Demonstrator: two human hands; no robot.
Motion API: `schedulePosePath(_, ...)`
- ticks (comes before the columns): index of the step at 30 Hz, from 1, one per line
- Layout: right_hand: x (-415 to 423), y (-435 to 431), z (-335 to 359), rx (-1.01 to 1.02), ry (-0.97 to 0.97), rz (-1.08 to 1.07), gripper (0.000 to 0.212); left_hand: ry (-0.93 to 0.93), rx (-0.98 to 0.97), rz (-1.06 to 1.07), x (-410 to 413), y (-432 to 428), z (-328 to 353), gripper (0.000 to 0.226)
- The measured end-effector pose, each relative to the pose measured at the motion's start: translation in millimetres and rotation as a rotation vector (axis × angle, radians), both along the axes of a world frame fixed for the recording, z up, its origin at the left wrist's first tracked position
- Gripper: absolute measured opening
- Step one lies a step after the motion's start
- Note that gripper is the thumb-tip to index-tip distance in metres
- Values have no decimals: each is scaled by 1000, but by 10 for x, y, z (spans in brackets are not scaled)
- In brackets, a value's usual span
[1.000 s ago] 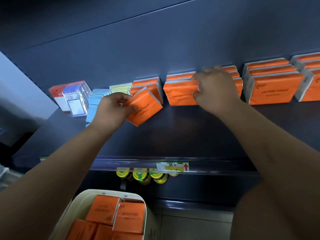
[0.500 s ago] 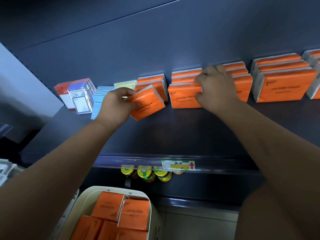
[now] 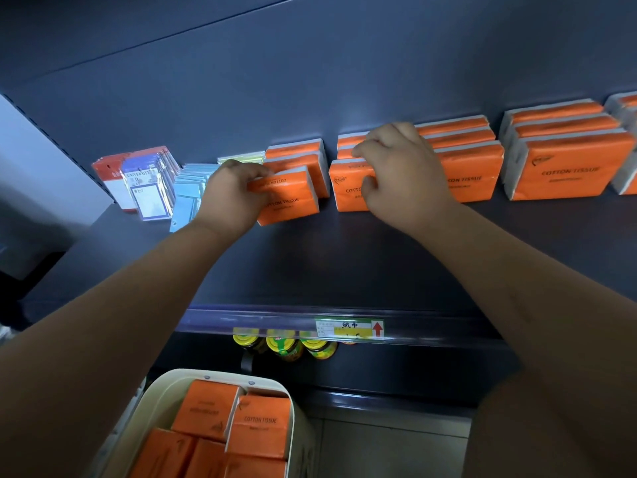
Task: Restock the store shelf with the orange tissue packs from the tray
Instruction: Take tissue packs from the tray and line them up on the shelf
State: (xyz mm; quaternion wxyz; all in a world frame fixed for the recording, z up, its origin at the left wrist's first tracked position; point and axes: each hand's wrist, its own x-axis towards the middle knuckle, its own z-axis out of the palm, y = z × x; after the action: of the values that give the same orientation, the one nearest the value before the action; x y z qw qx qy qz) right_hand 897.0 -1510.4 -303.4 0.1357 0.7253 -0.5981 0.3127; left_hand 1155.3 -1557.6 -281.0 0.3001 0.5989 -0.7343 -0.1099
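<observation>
My left hand point(image 3: 231, 192) grips an orange tissue pack point(image 3: 291, 198) by its left edge, standing it nearly upright in front of a short row of orange packs point(image 3: 300, 157) on the dark shelf point(image 3: 344, 263). My right hand point(image 3: 401, 167) holds the front pack of the neighbouring row point(image 3: 348, 188), thumb on its face and fingers curled over its top. More rows of orange packs point(image 3: 565, 167) stand to the right. Below, a cream tray point(image 3: 162, 401) holds several orange packs point(image 3: 258, 426).
Light blue packets point(image 3: 186, 194) and red and blue card packets point(image 3: 138, 181) stand at the shelf's left end. A price rail with a yellow-green label point(image 3: 348, 327) runs along the front edge. Yellow-lidded jars point(image 3: 286, 346) sit on the shelf below.
My left hand has moved the tilted pack back and turned it upright against its row. My right hand stays on the neighbouring row's front pack.
</observation>
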Motion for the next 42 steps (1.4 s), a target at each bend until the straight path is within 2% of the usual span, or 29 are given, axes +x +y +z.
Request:
schedulePosePath(6,141,4,-43,22,-14,111,36,-76,-60,-21,-44,-171,-90,41)
schedulePosePath(16,355,6,-134,11,-114,269,38,-4,-87,32,-94,-242,-246,39)
schedulePosePath(21,445,103,-222,39,-96,319,40,83,-59,21,-148,-256,-300,44)
schedulePosePath(26,600,222,-222,52,-112,398,42,129,-148,71,-85,-22,-345,51)
schedulePosePath(29,815,407,-237,36,-176,468,46,38,-245,122,199,340,-429,47)
schedulePosePath(32,1039,677,-322,70,-151,565,50,-105,-288,162,664,884,-562,40)
schedulePosePath(37,1440,1173,-525,103,-54,810,46,-212,-141,321,1469,2034,-967,39)
schedulePosePath(40,1760,1441,-714,222,-15,922,46,-199,60,442,1766,2714,-1226,42)
schedulePosePath(42,1980,1572,-876,351,18,977,47,-154,208,530,1931,3074,-1388,34)
